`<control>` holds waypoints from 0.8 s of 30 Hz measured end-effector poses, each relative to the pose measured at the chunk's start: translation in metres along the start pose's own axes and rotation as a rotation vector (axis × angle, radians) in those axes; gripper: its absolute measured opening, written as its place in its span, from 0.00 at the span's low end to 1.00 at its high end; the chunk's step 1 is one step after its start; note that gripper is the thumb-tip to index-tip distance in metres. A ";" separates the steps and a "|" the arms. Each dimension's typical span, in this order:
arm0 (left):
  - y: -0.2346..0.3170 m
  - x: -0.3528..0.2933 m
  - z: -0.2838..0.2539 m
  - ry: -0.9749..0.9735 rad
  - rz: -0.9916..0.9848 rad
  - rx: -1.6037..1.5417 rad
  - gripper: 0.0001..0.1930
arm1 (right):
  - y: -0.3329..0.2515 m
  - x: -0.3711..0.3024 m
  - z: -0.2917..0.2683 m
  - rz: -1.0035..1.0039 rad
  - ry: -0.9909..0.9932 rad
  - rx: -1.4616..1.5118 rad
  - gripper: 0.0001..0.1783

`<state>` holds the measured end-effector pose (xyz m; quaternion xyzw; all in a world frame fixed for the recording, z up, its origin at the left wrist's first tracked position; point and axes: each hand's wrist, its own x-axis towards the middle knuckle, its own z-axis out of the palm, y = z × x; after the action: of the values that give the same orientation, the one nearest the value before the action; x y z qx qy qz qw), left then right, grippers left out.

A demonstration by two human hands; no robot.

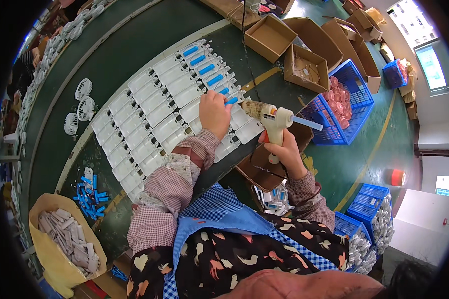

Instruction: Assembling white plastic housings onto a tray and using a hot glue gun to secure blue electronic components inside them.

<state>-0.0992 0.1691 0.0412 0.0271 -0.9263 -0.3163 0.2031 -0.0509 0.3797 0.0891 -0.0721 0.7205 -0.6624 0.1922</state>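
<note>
My right hand [286, 151] is wrapped round the handle of a cream hot glue gun [280, 119]. A pale glue stick [307, 123] juts from its back, and its brown-stained front points left toward my other hand. My left hand [214, 115] is closed, its fingertips on a blue cylindrical battery [231, 100] at the right side of a block of white plastic housings [162, 128]. More blue batteries [215, 80] with thin wires lie in the housings along the far right row. The nozzle tip is close to my left fingertips; whether it touches anything I cannot tell.
Loose blue batteries [91, 197] lie left on the green table, near round white fan parts [86, 108]. A yellow sack [40, 212] holds white pieces. Cardboard boxes [270, 37] and a blue crate [351, 117] of pink discs stand right. A dark cable [245, 50] hangs beyond my hands.
</note>
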 end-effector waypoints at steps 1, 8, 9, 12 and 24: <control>0.000 -0.001 0.003 0.002 -0.001 0.001 0.10 | 0.001 -0.001 -0.001 -0.008 0.001 -0.002 0.14; 0.001 -0.003 0.013 0.021 0.048 0.110 0.09 | -0.002 -0.001 -0.001 0.002 0.014 0.038 0.14; 0.000 -0.003 0.014 0.021 0.051 0.114 0.09 | -0.001 0.001 -0.001 0.001 0.013 0.038 0.14; -0.003 -0.004 0.016 0.006 0.035 0.109 0.09 | 0.003 0.007 -0.001 -0.017 -0.009 0.028 0.15; 0.002 0.001 0.004 -0.008 0.038 0.060 0.10 | 0.008 0.000 -0.006 0.020 0.055 -0.083 0.14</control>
<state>-0.1013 0.1729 0.0398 0.0143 -0.9366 -0.2844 0.2043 -0.0521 0.3856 0.0820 -0.0547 0.7530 -0.6318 0.1757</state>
